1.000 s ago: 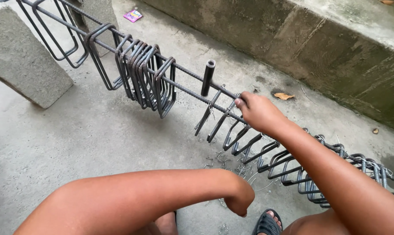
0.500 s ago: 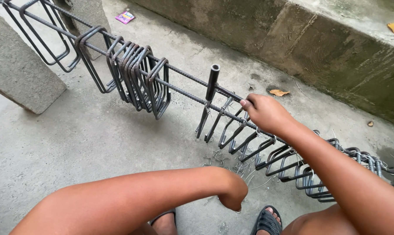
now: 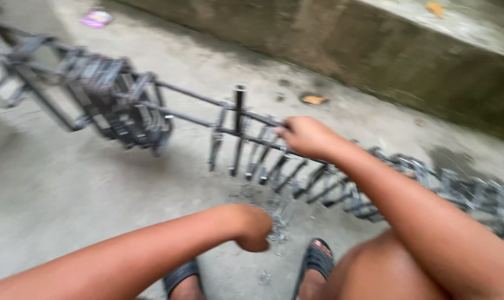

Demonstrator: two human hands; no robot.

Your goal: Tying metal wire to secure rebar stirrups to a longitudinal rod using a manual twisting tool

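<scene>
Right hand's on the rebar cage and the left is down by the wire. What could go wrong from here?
The right hand grips among close-set steel stirrups; fingers could get pinched if one slides. The left hand is curled at thin binding wire, whose ends might prick. Feet wear open sandals right under the bars.

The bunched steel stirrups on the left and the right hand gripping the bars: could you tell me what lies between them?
In the head view, between the bunched stirrups and the right hand run bare long bars, then one upright dark rod and several hanging stirrups.
</scene>
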